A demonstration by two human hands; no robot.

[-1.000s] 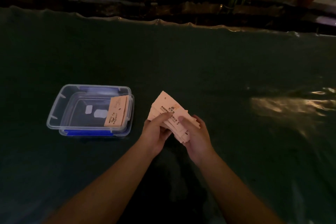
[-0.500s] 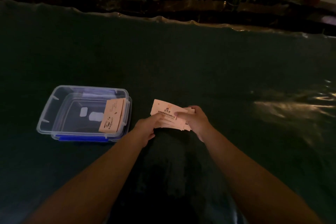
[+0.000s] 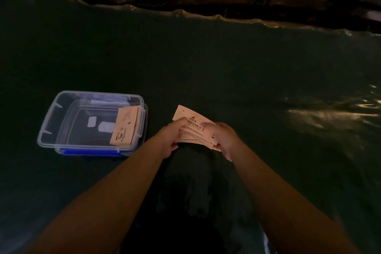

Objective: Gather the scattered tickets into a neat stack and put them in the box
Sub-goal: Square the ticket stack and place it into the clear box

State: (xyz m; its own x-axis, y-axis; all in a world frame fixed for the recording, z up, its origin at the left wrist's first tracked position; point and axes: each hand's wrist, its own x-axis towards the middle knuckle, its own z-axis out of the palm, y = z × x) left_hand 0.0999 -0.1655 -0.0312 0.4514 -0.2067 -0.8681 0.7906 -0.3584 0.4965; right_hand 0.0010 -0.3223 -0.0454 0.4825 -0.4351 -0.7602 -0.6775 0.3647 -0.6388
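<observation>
Pink tickets (image 3: pixel 195 130), fanned a second ago, are flattening low over the table as our left hand (image 3: pixel 172 140) and right hand (image 3: pixel 223 140) are pinching them square for the box (image 3: pixel 61 121).

Both bare forearms reach forward from the bottom of the view and converge toward the middle. The left hand (image 3: pixel 170 139) is curled with its thumb laid on top of the tickets (image 3: pixel 192 128) and its fingers tucked beneath them at the left edge. The right hand (image 3: pixel 223 140) closes on the right end of the same bundle, thumb pressed on the top sheet, fingers wrapped under. The two hands sit close together, thumbs nearly meeting, wrists straight and palms turned inward.
</observation>
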